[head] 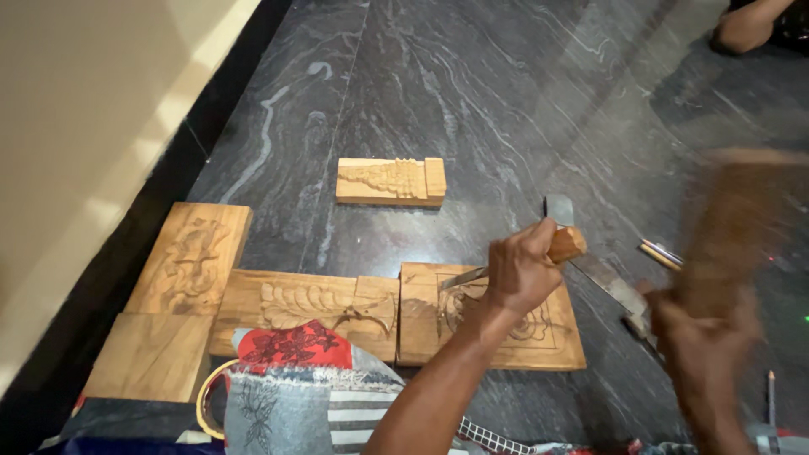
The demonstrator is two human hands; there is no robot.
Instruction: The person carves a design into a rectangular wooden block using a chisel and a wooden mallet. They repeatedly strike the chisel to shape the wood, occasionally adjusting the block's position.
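Note:
My left hand point(521, 271) grips a chisel by its wooden handle point(566, 244). The chisel's metal blade point(463, 278) rests tip-down on a square carved wooden panel point(552, 341) lying on the dark stone floor. My right hand point(701, 341) is off the panel's right edge, closed around a wooden mallet point(746, 223). The mallet is raised and blurred by motion.
More carved wood lies around: a small piece point(390, 181) farther out, a long leaf-pattern piece point(312, 305), an upright-pattern block point(192, 257) and a plain block point(152, 355). Spare chisels point(608, 280) and a pencil point(769, 394) lie at right. Patterned cloth point(295, 396) covers my knee. Another person's limb point(748, 27) is at top right.

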